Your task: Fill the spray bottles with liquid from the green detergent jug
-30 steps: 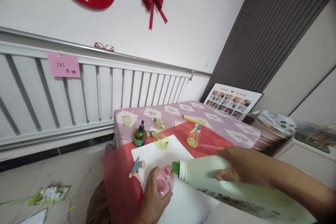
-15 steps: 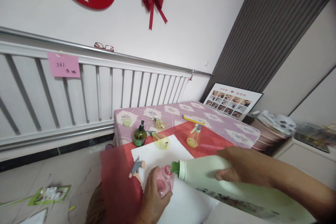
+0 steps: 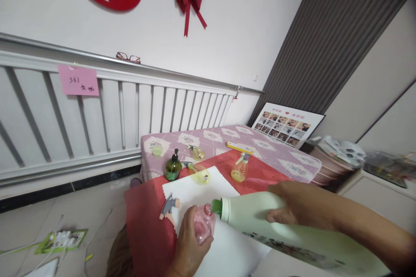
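My left hand is wrapped round a clear pink spray bottle body without its head, tilted over the white mat. In my right hand is a large pale green detergent bottle, gripped by its handle and tipped sideways. Its green spout meets the pink bottle's mouth; whether liquid is flowing I cannot tell. Left of my left hand lies a grey and pink spray head, at the edge of the white mat.
Beyond the mat stand a dark green pump bottle and an orange-yellow spray bottle. Yellow spray bottles lie on their sides nearby. A yellow box rests on the patterned tablecloth. A power strip with cables is on the floor.
Almost nothing differs. Both hands keep their holds, and the spout stays at the pink bottle's mouth; the view has shifted very slightly.
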Demonstrator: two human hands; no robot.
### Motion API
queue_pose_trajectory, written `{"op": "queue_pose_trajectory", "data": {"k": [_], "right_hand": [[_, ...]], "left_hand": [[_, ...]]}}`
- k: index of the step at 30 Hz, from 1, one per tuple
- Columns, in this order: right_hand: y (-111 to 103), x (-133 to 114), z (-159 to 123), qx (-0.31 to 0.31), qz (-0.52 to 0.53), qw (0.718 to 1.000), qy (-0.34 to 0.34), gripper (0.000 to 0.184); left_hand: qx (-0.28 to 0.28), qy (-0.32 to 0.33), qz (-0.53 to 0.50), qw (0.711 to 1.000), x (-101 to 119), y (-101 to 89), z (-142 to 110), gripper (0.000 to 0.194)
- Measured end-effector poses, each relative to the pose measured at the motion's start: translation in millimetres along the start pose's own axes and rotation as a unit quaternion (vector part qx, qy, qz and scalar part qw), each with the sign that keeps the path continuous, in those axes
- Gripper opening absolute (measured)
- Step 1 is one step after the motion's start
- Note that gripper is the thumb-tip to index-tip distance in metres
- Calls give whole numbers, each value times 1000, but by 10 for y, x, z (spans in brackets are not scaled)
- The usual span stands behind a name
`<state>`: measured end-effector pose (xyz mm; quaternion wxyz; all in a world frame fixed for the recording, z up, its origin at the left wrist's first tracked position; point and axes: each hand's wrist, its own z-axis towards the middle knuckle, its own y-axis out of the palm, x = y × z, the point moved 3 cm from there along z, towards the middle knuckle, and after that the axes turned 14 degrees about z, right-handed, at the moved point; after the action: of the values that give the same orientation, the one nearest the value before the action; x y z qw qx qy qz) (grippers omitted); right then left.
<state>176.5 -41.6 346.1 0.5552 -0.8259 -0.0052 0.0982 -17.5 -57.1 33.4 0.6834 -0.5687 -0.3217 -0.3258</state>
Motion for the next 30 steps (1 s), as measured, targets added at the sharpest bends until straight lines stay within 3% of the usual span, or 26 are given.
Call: {"op": "queue_pose_trajectory", "data": {"k": [30], "right_hand": [[20, 19, -23, 31, 28, 999, -27, 31]], "left_hand": [[20, 9, 3, 1000, 17, -4, 6, 80]]}}
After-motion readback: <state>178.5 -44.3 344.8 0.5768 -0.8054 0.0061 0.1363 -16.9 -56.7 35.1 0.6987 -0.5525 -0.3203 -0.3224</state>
